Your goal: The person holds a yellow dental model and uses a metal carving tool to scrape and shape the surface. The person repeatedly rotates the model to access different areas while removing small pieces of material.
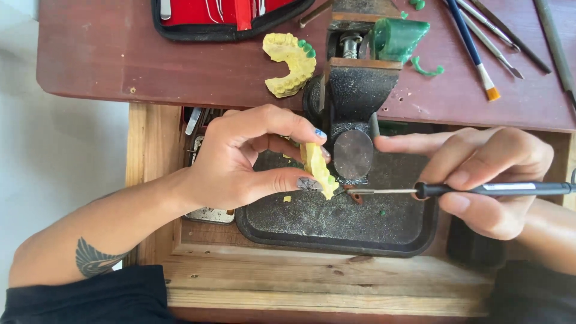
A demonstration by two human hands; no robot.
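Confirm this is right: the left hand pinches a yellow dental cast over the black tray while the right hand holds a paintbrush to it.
Not quite. The head view shows the right hand holding a black-handled metal-tipped tool, not a paintbrush. The left hand does pinch the yellow dental cast over the black tray.

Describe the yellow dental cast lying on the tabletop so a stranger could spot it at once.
Start at the dark red tabletop and the black vise at its front edge. Just left of the vise lies a horseshoe-shaped yellow dental cast. Unlike the yellow cast in the left hand, it lies untouched, with green wax teeth at one end.
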